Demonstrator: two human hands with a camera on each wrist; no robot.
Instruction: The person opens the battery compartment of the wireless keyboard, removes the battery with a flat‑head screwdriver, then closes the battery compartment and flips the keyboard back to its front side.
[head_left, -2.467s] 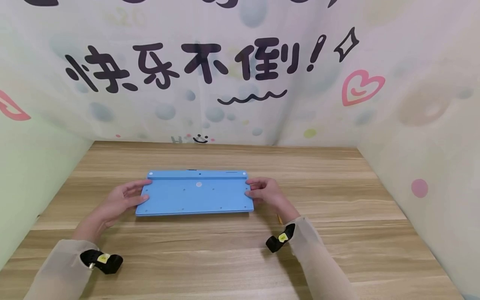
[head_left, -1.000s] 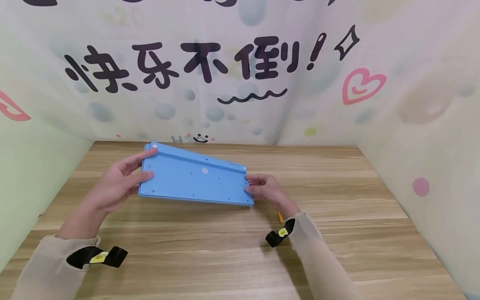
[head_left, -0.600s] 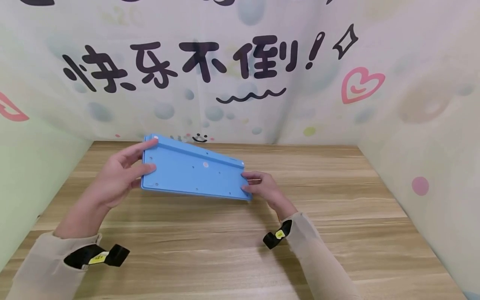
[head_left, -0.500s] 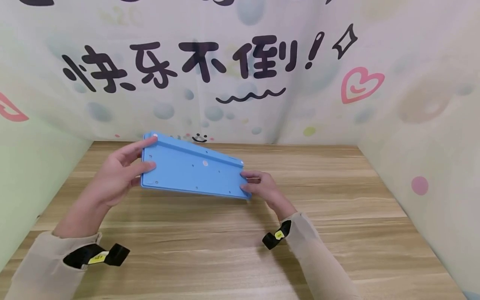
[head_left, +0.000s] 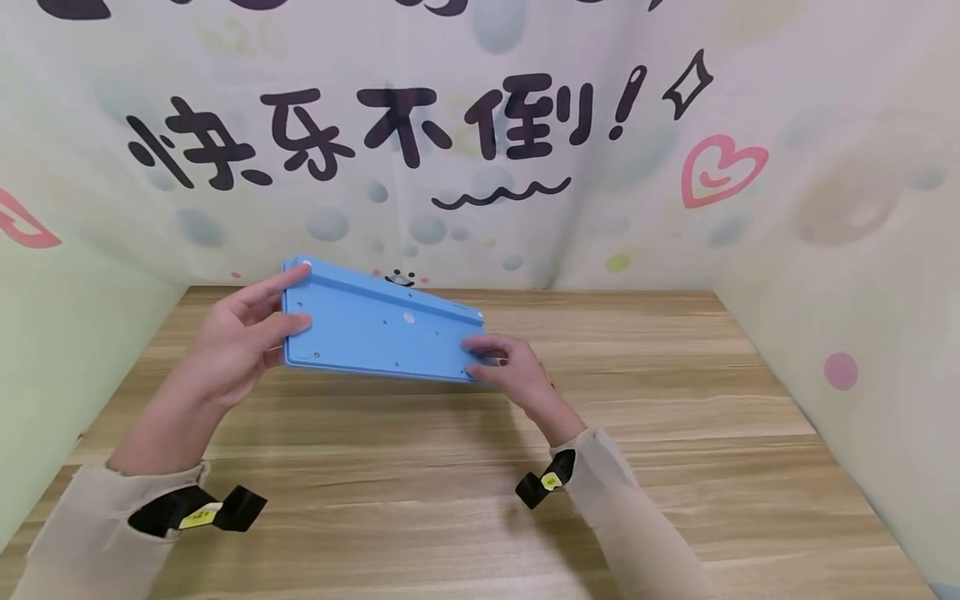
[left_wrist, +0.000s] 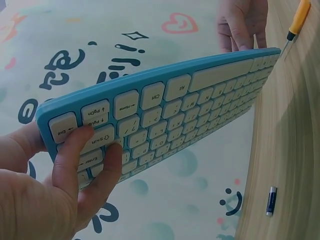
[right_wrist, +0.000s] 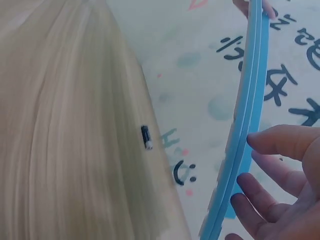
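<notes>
A blue keyboard (head_left: 375, 325) with white keys is held up off the table, its underside facing the head camera and its left end higher. My left hand (head_left: 232, 346) grips that left end, thumb on the underside. In the left wrist view the fingers of my left hand (left_wrist: 65, 185) lie over the keys (left_wrist: 150, 120) near Shift and Enter. My right hand (head_left: 517, 375) touches the underside near the right end with its fingertips. The right wrist view shows the fingers of my right hand (right_wrist: 285, 180) spread against the back side, none around the key side.
A small dark cylinder with a light end, like a battery (left_wrist: 271, 201), lies on the wooden table (head_left: 390, 483) near the back wall. An orange-handled screwdriver (left_wrist: 300, 17) lies further right. A printed cloth (head_left: 420, 225) hangs at the back.
The keyboard has risen from near the table, its left end tilting up and staying higher. My right hand has slid left from the right edge onto the underside.
</notes>
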